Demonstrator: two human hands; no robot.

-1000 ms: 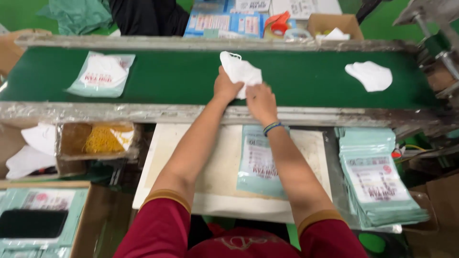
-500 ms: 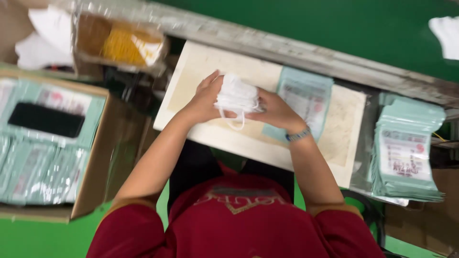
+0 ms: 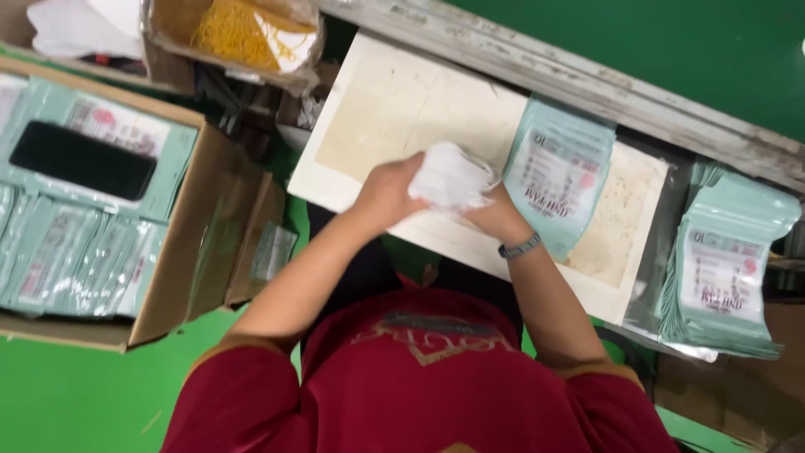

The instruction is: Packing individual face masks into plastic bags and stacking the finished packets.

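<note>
Both my hands hold a small stack of white face masks (image 3: 451,178) over the near edge of a pale, stained work board (image 3: 394,109). My left hand (image 3: 386,195) grips the stack from its left side. My right hand (image 3: 496,220), with a bracelet on its wrist, closes on it from the right and below. A mint-green printed pouch (image 3: 558,180) lies flat on the board just right of my hands.
A pile of the same green pouches (image 3: 725,277) rests at the right. A cardboard box (image 3: 201,243) at the left holds packed pouches and a black phone (image 3: 82,159). A bin of yellow rubber bands (image 3: 239,33) sits at top left. A green conveyor belt (image 3: 671,50) runs along the top.
My hands took white masks off the green belt and brought them back over the work board. My view dropped down and tilted toward the board and my lap.
</note>
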